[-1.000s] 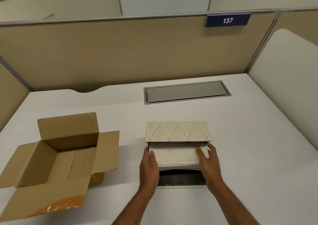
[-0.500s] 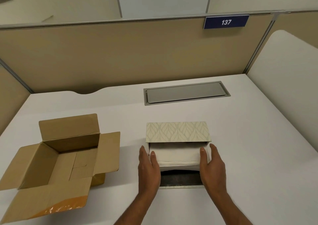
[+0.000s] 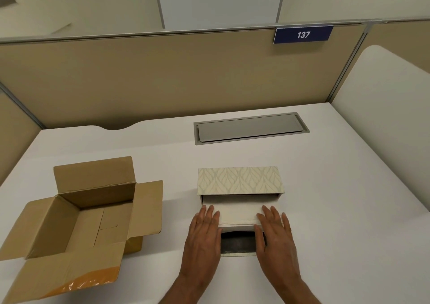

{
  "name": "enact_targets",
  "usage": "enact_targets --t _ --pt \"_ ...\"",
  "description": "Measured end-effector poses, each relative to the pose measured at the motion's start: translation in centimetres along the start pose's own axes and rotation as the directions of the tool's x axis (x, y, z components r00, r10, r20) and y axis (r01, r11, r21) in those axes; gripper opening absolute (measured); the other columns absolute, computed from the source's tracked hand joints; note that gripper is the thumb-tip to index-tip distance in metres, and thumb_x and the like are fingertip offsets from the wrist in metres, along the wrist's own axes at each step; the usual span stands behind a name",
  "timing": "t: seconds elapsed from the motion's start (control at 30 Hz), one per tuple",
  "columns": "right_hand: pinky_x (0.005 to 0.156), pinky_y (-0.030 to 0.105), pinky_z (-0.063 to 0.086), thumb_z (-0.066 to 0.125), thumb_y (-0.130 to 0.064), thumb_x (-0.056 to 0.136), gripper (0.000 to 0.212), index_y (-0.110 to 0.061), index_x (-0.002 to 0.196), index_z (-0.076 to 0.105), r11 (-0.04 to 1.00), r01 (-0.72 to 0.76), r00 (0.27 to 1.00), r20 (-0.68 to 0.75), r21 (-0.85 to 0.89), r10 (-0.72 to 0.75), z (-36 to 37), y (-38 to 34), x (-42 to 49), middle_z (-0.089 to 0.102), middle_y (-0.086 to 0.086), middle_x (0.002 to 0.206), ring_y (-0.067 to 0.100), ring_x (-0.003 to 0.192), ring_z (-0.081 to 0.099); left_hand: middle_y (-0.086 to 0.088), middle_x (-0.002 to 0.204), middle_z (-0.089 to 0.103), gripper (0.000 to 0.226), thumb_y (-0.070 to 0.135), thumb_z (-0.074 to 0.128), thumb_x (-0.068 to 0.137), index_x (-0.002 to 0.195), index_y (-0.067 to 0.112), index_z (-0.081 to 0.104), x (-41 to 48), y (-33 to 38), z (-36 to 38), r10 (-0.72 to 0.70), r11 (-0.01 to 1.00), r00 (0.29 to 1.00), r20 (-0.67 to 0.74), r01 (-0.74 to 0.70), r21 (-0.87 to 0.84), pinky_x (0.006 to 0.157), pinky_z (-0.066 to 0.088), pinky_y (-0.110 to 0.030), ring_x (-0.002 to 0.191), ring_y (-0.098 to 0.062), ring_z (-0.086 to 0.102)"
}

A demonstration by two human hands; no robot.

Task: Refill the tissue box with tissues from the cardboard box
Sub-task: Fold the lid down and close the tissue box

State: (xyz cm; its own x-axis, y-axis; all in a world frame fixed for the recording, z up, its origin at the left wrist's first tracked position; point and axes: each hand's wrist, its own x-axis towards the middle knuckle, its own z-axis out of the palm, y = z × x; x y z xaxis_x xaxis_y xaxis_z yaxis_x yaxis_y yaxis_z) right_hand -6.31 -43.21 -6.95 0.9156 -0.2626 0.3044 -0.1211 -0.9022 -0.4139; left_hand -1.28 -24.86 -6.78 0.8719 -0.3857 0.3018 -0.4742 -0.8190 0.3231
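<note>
A leaf-patterned tissue box (image 3: 239, 180) lies on the white desk, its dark inner tray (image 3: 237, 242) drawn out toward me. A stack of white tissues (image 3: 237, 213) sits on the tray, partly under the patterned cover. My left hand (image 3: 204, 231) lies flat with fingers extended on the stack's left end. My right hand (image 3: 274, 231) lies flat on its right end. Both palms rest on the tissues without gripping them. The brown cardboard box (image 3: 88, 220) stands at the left with all flaps open, and I see no tissues inside.
A grey metal cable hatch (image 3: 250, 128) is set into the desk (image 3: 337, 199) behind the tissue box. Beige partition walls close the back and left. A white rounded panel (image 3: 384, 117) rises at the right. A blue sign reading 137 (image 3: 303, 34) hangs on the partition.
Both hands moved from gripping the stack's sides to lying flat on top of it, fingers spread forward. The tissue stack sits a little farther under the cover.
</note>
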Motion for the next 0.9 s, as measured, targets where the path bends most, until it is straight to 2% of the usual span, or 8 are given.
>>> enact_targets --t 0.13,0.3,0.4,0.5,0.6,0.73,0.8,0.9 --pt "0.116 0.052 0.035 0.051 -0.029 0.098 0.035 -0.009 0.118 0.071 0.996 0.055 0.992 -0.117 0.065 -0.047 -0.7 -0.2 1.1 0.064 0.009 0.134 0.025 0.132 0.055 -0.01 0.137 0.062 0.046 0.021 0.067 0.09 0.132 0.008 0.06 1.0 -0.3 -0.8 0.095 0.995 0.992 -0.087 -0.098 -0.034 0.107 0.047 -0.047 0.131 -0.025 0.055" --pt "0.117 0.049 0.035 0.062 -0.021 0.093 0.034 -0.01 0.125 0.067 0.987 0.132 0.974 -0.197 0.091 -0.113 -1.6 -1.1 4.7 0.057 0.008 0.142 0.022 0.14 0.045 -0.003 0.154 0.041 0.053 0.032 0.054 0.099 0.147 0.015 0.041 4.3 0.0 -2.0 0.1 0.99 0.989 -0.105 -0.109 -0.086 0.121 0.026 -0.037 0.148 -0.018 0.031" --pt "0.118 0.053 0.032 0.06 -0.022 0.097 0.036 -0.01 0.131 0.063 0.989 0.114 0.988 -0.115 0.092 -0.103 -1.7 -1.5 6.8 0.052 0.009 0.148 0.025 0.143 0.04 -0.007 0.157 0.038 0.054 0.033 0.05 0.1 0.148 0.012 0.039 6.1 -0.3 -2.0 0.059 0.996 0.998 -0.028 -0.061 -0.071 0.12 0.028 -0.042 0.148 -0.023 0.029" --pt "0.121 0.052 0.024 0.044 -0.03 0.101 0.043 -0.012 0.136 0.058 0.995 0.064 0.998 0.012 0.077 -0.065 -1.6 -1.6 8.6 0.043 0.008 0.154 0.026 0.148 0.031 -0.008 0.161 0.028 0.055 0.037 0.036 0.102 0.152 0.012 0.032 7.2 -0.5 -1.6 0.016 0.997 0.997 0.073 -0.011 -0.075 0.122 0.024 -0.045 0.151 -0.022 0.019" --pt "0.125 0.044 0.009 0.03 -0.038 0.102 0.052 -0.016 0.146 0.046 0.997 0.023 0.991 0.128 0.076 -0.033 -1.3 -1.7 10.1 0.029 0.003 0.161 0.022 0.152 0.018 -0.002 0.165 0.008 0.059 0.042 0.018 0.102 0.155 0.017 0.015 8.3 -0.6 -1.1 -0.016 0.998 0.99 0.141 0.023 -0.052 0.126 0.003 -0.039 0.153 -0.018 -0.003" --pt "0.125 0.044 -0.003 0.026 -0.039 0.105 0.052 -0.02 0.154 0.029 0.999 0.041 0.974 0.223 0.024 -0.045 -0.6 -1.7 11.4 0.018 0.002 0.166 0.02 0.154 0.004 0.008 0.155 -0.024 0.058 0.043 0.018 0.103 0.152 0.025 -0.007 9.4 -0.2 -0.7 -0.046 0.999 0.981 0.188 0.05 -0.017 0.115 -0.027 -0.025 0.142 -0.012 -0.031" --pt "0.124 0.043 -0.01 0.023 -0.041 0.106 0.054 -0.022 0.156 0.022 0.998 0.057 0.963 0.265 -0.007 -0.053 -0.5 -1.6 11.8 0.011 0.001 0.167 0.02 0.154 -0.002 0.01 0.151 -0.03 0.058 0.05 0.008 0.098 0.146 0.029 -0.017 9.7 -0.2 -0.6 -0.063 0.998 0.976 0.208 0.067 -0.014 0.112 -0.029 -0.025 0.141 -0.011 -0.032" --pt "0.12 0.041 -0.017 0.021 -0.045 0.105 0.057 -0.025 0.157 0.014 0.996 0.079 0.943 0.328 -0.04 -0.061 -0.5 -1.4 12.5 0.005 0.0 0.168 0.021 0.154 -0.006 0.009 0.156 -0.025 0.064 0.052 0.003 0.096 0.152 0.026 -0.012 10.3 -0.5 -0.5 -0.05 0.999 0.976 0.213 0.048 0.014 0.113 -0.026 -0.028 0.147 -0.013 -0.025"
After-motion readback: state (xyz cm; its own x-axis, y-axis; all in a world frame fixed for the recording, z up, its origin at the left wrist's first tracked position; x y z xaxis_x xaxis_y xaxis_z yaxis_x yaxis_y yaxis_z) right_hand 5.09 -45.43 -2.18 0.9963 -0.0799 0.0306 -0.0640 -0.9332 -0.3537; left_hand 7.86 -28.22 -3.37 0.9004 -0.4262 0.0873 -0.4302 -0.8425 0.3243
